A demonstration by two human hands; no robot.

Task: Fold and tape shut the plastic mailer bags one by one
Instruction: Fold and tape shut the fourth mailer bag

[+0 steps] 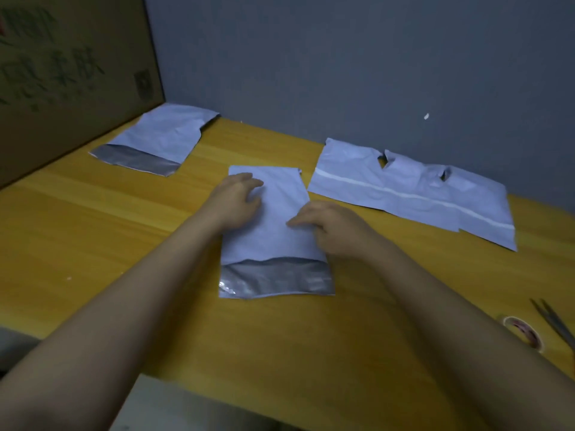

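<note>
A white plastic mailer bag (273, 231) lies flat in the middle of the yellow table (93, 231), its grey inner flap (275, 279) turned toward me. My left hand (238, 197) rests palm down on the bag's upper left part, fingers spread. My right hand (329, 228) presses on its right edge, fingers pointing left. Neither hand grips anything. A roll of tape (524, 332) and scissors (555, 321) lie at the right edge of the table.
Another mailer bag with a grey flap (155, 141) lies at the back left beside a large cardboard box (68, 73). A spread of overlapping white mailers with white adhesive strips (413, 188) lies at the back right against the grey wall.
</note>
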